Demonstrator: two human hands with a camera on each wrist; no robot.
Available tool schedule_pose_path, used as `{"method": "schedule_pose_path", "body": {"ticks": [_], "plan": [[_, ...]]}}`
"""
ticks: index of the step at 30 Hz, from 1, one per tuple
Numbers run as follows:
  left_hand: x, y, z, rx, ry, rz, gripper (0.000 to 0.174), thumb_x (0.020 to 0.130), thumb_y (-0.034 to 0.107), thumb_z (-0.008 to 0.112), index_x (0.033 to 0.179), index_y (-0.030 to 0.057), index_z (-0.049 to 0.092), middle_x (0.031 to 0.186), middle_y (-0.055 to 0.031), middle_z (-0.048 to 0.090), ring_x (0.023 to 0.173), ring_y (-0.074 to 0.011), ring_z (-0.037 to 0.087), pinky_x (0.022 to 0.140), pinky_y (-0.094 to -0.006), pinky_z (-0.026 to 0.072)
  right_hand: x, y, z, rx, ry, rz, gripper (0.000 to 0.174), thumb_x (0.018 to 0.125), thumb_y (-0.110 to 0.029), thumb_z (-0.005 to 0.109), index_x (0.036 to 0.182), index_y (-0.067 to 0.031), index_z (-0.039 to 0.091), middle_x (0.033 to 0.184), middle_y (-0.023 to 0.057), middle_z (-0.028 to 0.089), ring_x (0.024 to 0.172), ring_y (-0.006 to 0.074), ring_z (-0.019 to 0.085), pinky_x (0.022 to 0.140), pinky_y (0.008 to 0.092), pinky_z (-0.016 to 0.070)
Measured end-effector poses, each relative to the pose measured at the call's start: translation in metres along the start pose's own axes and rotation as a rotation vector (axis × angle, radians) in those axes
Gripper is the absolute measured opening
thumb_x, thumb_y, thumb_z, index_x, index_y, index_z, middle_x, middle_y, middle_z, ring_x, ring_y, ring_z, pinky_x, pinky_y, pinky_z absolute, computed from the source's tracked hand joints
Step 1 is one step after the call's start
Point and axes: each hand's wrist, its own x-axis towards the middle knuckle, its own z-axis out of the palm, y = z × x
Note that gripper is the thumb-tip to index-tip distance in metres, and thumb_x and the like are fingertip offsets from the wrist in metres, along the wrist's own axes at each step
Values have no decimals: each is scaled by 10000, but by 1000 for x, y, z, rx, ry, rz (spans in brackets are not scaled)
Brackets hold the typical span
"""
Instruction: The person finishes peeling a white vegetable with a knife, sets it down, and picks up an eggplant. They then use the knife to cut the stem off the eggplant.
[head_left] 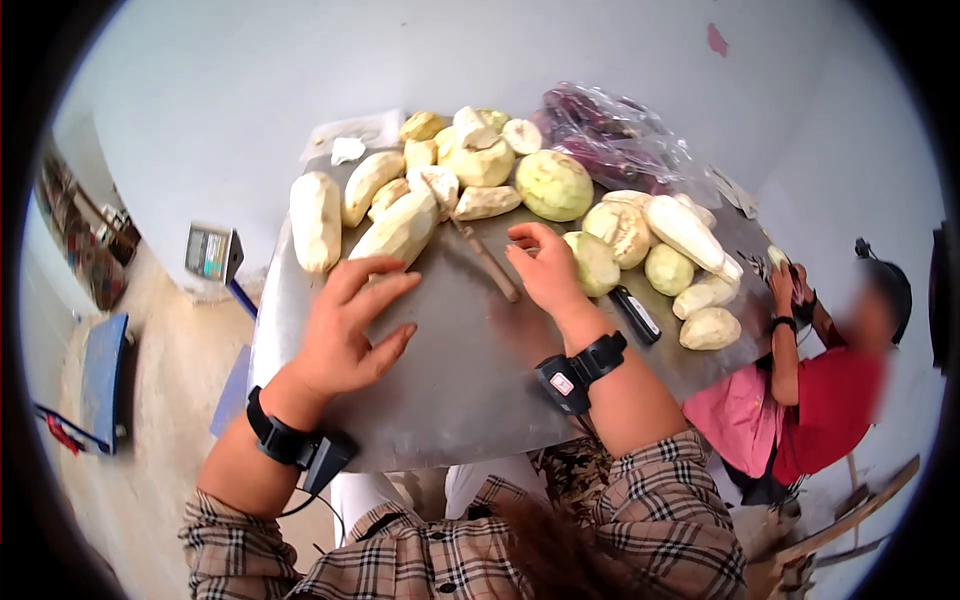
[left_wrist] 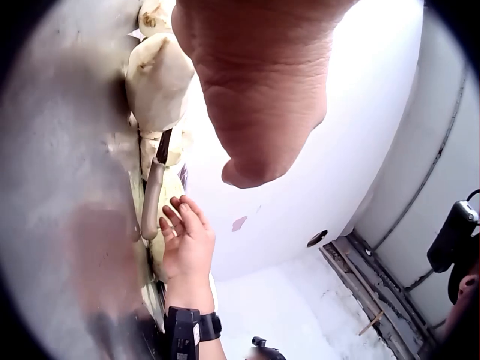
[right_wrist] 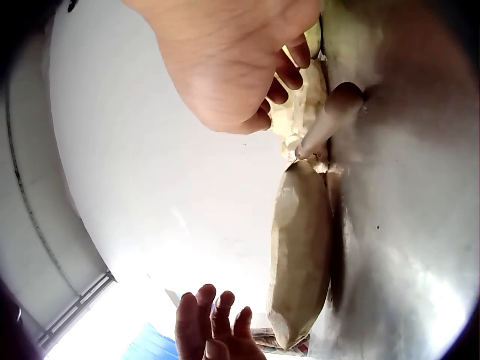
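My left hand (head_left: 350, 325) hovers over the near left part of the metal table (head_left: 430, 400), fingers spread, nothing in it. Just beyond its fingertips lies a long peeled eggplant (head_left: 400, 230). My right hand (head_left: 545, 265) has loosely bent fingers and holds nothing; it is beside a round peeled eggplant (head_left: 592, 264). Between the two hands a knife lies with its wooden handle (head_left: 487, 262) toward me. In the left wrist view its dark blade (left_wrist: 163, 145) reaches up to a peeled eggplant (left_wrist: 159, 79).
More peeled eggplants, long and round, are heaped along the table's far side. A plastic bag (head_left: 620, 135) of purple eggplants stands behind them. A black-handled tool (head_left: 636, 316) lies right of my right hand. At the right, another person (head_left: 835, 400) sits working with their hands.
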Motion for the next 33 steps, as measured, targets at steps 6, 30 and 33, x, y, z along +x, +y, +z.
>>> {"method": "schedule_pose_path", "body": {"ticks": [6, 30, 33], "plan": [[2, 3, 7, -205, -135, 57, 473, 717, 37, 740, 1180, 50, 640, 1197, -157, 573, 971, -294, 621, 825, -356, 535, 3, -6, -3, 98, 144, -154, 177, 869, -84, 638, 1022, 3, 657, 934, 62, 675, 842, 133, 632, 764, 275, 513], [-1, 1, 3, -822, -590, -535, 540, 806, 262, 756, 1230, -26, 586, 1128, -97, 591, 1052, -219, 552, 946, -330, 434, -12, -17, 8, 135, -94, -185, 166, 822, -188, 648, 826, -22, 662, 853, 139, 665, 799, 324, 643, 721, 404, 508], [-2, 0, 3, -818, -598, -531, 545, 811, 265, 755, 1237, -28, 583, 1120, -100, 597, 1046, -219, 559, 941, -329, 438, -12, -17, 8, 102, -126, -197, 153, 846, -149, 658, 878, 1, 661, 848, 140, 670, 780, 282, 649, 711, 362, 509]]}}
